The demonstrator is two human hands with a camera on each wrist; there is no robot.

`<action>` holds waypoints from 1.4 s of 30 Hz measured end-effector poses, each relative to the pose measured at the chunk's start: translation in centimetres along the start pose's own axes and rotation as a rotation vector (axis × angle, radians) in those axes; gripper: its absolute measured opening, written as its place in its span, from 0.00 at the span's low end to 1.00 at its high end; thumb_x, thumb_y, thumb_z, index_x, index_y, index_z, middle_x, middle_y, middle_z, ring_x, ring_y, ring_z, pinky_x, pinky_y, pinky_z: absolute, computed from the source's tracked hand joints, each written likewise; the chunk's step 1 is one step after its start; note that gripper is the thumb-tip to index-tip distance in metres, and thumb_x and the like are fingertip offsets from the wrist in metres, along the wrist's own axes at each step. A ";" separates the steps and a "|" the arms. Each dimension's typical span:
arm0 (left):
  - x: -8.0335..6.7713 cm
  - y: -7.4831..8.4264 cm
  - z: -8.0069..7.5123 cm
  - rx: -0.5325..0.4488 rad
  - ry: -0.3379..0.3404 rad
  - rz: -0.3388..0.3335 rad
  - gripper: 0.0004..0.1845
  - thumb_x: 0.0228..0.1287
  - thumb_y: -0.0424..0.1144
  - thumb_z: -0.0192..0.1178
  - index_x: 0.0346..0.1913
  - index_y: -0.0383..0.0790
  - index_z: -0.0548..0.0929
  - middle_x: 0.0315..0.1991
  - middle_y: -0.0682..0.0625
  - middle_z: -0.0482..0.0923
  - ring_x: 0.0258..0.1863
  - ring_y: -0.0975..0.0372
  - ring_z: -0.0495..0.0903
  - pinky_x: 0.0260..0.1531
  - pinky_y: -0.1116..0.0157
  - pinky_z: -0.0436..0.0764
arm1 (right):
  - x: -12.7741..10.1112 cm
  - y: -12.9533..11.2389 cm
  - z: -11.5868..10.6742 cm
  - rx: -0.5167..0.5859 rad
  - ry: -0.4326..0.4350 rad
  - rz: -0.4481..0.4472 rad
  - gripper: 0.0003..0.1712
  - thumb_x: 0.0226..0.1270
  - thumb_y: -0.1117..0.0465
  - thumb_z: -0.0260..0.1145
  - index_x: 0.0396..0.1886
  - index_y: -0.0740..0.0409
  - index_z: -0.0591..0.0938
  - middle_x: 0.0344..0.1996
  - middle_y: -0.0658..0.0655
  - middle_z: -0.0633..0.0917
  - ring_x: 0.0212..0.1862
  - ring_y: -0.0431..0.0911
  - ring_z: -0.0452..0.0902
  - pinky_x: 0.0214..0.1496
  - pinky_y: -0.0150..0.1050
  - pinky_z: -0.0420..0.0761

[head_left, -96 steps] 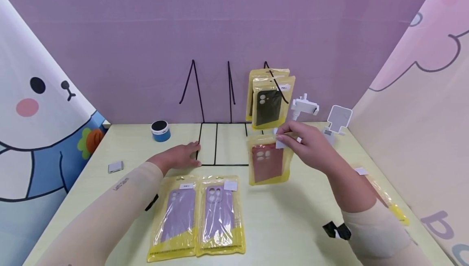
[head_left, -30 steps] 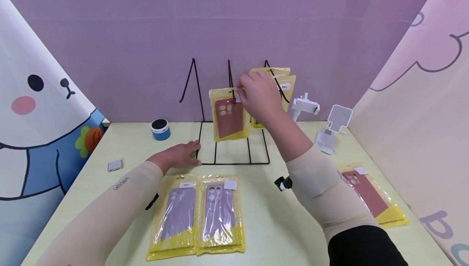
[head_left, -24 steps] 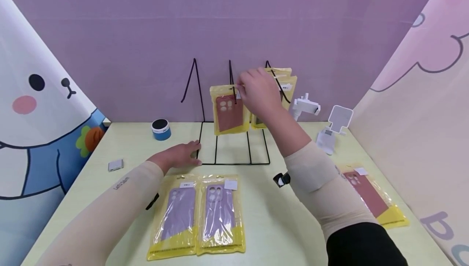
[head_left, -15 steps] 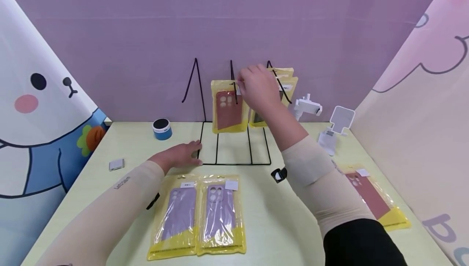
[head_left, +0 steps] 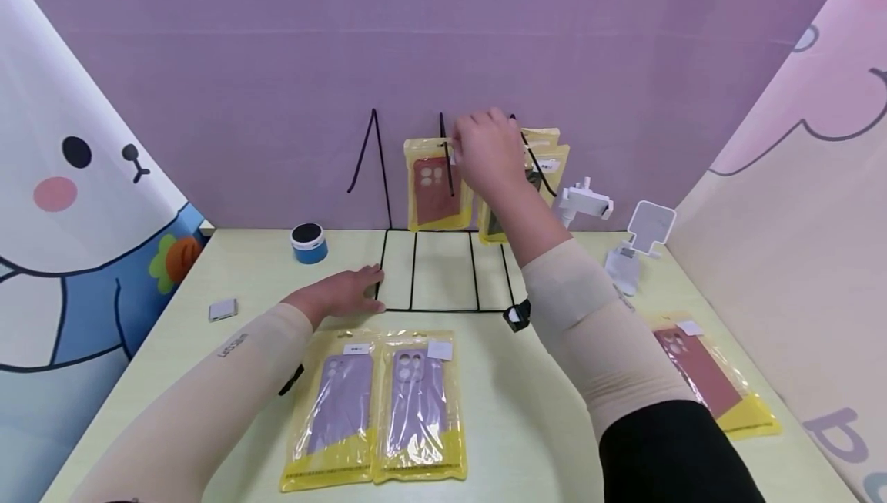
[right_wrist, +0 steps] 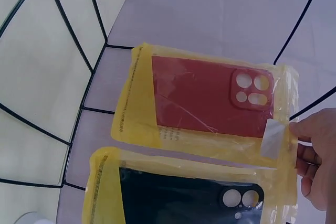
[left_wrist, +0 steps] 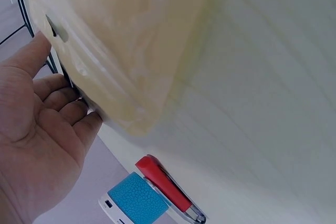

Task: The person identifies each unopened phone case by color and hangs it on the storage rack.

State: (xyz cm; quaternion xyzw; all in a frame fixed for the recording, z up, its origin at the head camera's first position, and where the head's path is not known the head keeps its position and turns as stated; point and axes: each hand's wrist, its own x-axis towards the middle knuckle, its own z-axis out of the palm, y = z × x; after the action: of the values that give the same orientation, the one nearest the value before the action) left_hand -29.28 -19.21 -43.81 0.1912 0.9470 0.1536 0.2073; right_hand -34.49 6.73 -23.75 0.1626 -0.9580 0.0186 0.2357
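Note:
My right hand (head_left: 488,152) pinches the top corner of a yellow plastic packet (right_wrist: 142,98) with a red phone case (right_wrist: 194,95) inside, near its white label. In the head view, the middle hook's slanted arm (head_left: 449,168) crosses in front of this packet. My left hand (head_left: 343,293) rests against the left edge of the black wire display rack (head_left: 443,310), thumb and fingers spread along the wire. On the right hook hang packets with dark phone cases (right_wrist: 184,195); my right forearm partly covers them. The left hook (head_left: 360,152) holds nothing.
Two packets with purple phone cases, one left (head_left: 339,403) and one right (head_left: 419,403), lie in front of the rack. Another red-case packet (head_left: 700,372) lies at the right. A blue speaker (head_left: 309,245), a small flat object (head_left: 223,310) and white phone stands (head_left: 624,268) surround the rack.
My right hand has carried the red-case packet from low at the right to the middle hook, then farther up and back along it. My left hand has stayed at the rack's edge.

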 end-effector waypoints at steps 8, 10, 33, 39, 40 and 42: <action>0.2 0.1 0.2 0.001 -0.005 0.003 0.44 0.68 0.57 0.58 0.78 0.41 0.51 0.79 0.39 0.42 0.78 0.46 0.45 0.75 0.48 0.51 | 0.8 0.4 0.4 0.002 0.007 0.026 0.13 0.76 0.51 0.53 0.47 0.49 0.81 0.50 0.51 0.83 0.51 0.50 0.70 0.49 0.46 0.70; 0.3 0.1 0.2 0.002 -0.006 0.004 0.44 0.68 0.57 0.58 0.78 0.42 0.51 0.79 0.39 0.42 0.78 0.46 0.45 0.75 0.48 0.51 | 1.0 0.5 0.5 -0.001 0.000 0.033 0.14 0.76 0.50 0.52 0.48 0.48 0.81 0.51 0.50 0.83 0.52 0.50 0.69 0.49 0.46 0.70; 0.1 0.4 0.2 -0.009 -0.007 -0.004 0.44 0.69 0.56 0.58 0.78 0.41 0.50 0.79 0.40 0.41 0.78 0.46 0.44 0.76 0.48 0.50 | -2.3 0.7 0.6 0.243 0.130 -0.048 0.31 0.73 0.51 0.58 0.72 0.48 0.65 0.68 0.53 0.69 0.72 0.50 0.58 0.75 0.47 0.61; 0.0 0.4 0.0 -0.008 -0.003 0.013 0.44 0.69 0.55 0.58 0.78 0.40 0.50 0.79 0.38 0.42 0.78 0.45 0.44 0.75 0.47 0.50 | -5.8 1.0 0.8 0.369 0.104 -0.085 0.34 0.73 0.49 0.59 0.74 0.52 0.62 0.72 0.54 0.66 0.74 0.50 0.57 0.74 0.49 0.63; 0.0 0.4 0.0 -0.006 -0.004 0.015 0.44 0.69 0.55 0.58 0.78 0.39 0.50 0.79 0.38 0.42 0.78 0.45 0.44 0.75 0.47 0.50 | -6.4 1.1 0.9 0.385 0.099 -0.096 0.34 0.73 0.49 0.59 0.74 0.52 0.62 0.72 0.55 0.65 0.74 0.50 0.57 0.74 0.49 0.64; -0.1 0.3 0.0 -0.002 -0.004 0.015 0.44 0.69 0.55 0.57 0.78 0.39 0.50 0.79 0.37 0.42 0.78 0.44 0.44 0.75 0.47 0.50 | -7.8 1.3 1.2 0.403 0.088 -0.114 0.34 0.73 0.49 0.59 0.74 0.53 0.62 0.72 0.55 0.65 0.75 0.50 0.56 0.73 0.50 0.66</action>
State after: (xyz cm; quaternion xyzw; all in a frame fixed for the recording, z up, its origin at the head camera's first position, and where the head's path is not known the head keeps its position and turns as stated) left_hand -29.13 -18.97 -43.63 0.1984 0.9450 0.1559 0.2083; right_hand -28.94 10.19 -28.28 0.2595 -0.9129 0.2035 0.2406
